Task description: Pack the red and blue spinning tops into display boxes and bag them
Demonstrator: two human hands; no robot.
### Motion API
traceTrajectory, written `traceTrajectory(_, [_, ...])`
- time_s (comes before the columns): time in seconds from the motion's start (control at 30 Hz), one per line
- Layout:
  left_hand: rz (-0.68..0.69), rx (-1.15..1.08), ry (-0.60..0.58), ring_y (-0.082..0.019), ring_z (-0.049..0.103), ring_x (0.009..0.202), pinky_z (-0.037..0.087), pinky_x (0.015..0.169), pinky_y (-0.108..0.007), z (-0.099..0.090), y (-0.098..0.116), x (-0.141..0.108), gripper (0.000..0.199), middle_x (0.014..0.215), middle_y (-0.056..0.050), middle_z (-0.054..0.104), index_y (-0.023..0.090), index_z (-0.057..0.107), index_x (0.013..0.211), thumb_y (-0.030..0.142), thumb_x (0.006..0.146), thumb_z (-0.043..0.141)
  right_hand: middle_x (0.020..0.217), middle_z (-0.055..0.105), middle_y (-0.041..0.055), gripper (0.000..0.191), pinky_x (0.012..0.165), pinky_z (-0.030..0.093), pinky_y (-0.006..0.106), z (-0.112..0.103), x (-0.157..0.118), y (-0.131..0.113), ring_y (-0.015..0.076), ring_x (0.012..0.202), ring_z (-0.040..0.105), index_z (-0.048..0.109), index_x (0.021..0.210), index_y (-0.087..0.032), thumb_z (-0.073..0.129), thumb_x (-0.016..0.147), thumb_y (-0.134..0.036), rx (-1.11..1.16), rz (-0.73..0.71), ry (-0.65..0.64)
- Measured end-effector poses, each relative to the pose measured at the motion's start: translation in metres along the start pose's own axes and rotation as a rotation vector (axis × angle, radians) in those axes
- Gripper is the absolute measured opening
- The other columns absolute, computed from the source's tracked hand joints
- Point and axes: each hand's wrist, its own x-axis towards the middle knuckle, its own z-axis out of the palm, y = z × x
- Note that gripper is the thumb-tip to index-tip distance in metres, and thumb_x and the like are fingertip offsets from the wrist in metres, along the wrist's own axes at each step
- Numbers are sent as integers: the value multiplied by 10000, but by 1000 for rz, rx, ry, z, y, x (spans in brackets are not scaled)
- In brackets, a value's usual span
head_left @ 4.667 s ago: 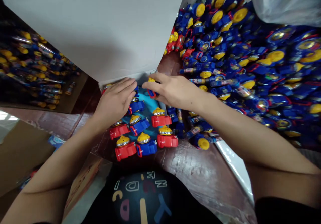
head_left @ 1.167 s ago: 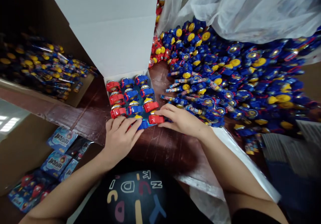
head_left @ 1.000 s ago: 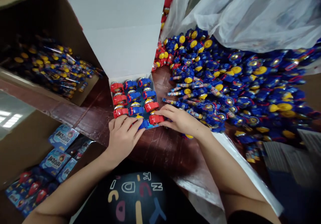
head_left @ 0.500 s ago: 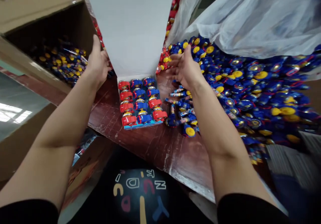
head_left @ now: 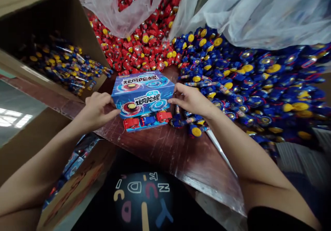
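A blue printed display box [head_left: 144, 82] sits on the table, its lid folded over the top with the front flap angled down. Under the flap's edge the front row of toys shows: a red one [head_left: 131, 122], a blue one [head_left: 148, 120] and another red one [head_left: 163, 116]. My left hand [head_left: 97, 108] pinches the flap's left edge, thumb at the lower corner. At the opposite edge my right hand [head_left: 187, 98] grips the flap between thumb and fingers. The toys further back in the box are hidden by the lid.
Red toys [head_left: 144, 48] are heaped behind the box, blue toys [head_left: 248, 82] to the right, both near white plastic bags [head_left: 258, 13]. At left a cardboard carton [head_left: 85, 24] on its side holds small blue-and-yellow pieces. Another carton [head_left: 85, 179] with blue boxes stands below the table edge.
The lid, upright and showing its white inside before, has come down over the toys. Both hands have moved down towards me and from open beside the lid to gripping its flap.
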Motion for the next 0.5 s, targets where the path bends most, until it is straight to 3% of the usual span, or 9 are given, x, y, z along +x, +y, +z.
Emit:
traceTrajectory(0.07, [15, 47, -22, -282, 566, 905, 438, 875, -460, 7, -5, -5, 327, 858, -67, 660, 239, 638, 803, 539, 927, 681, 899, 689, 24, 227, 684, 402, 297, 7, -2, 2, 188, 800, 604, 586, 937, -208, 697, 948, -407, -151, 13, 57])
traceTrajectory(0.17, [42, 107, 42, -278, 549, 923, 426, 944, -484, 13, -10, -11, 315, 886, -77, 644, 222, 633, 800, 489, 965, 663, 963, 719, 39, 205, 675, 343, 297, 13, -6, 0, 216, 884, 634, 590, 950, -210, 720, 959, -368, -341, 58, 124])
traceTrajectory(0.33, [62, 105, 10, -291, 564, 940, 420, 905, -460, 23, -14, -16, 338, 872, -75, 669, 220, 667, 817, 525, 964, 665, 960, 745, 38, 232, 662, 306, 299, 14, -10, -2, 238, 925, 662, 629, 1007, -217, 740, 977, -418, -484, 100, 34])
traceTrajectory(0.5, [21, 218, 41, -321, 582, 969, 420, 904, -477, 54, -17, -28, 300, 854, -103, 679, 219, 683, 795, 467, 961, 655, 1054, 752, 74, 213, 668, 307, 300, 30, -20, 12, 250, 1007, 660, 645, 1045, -212, 674, 1027, -423, -522, 116, 31])
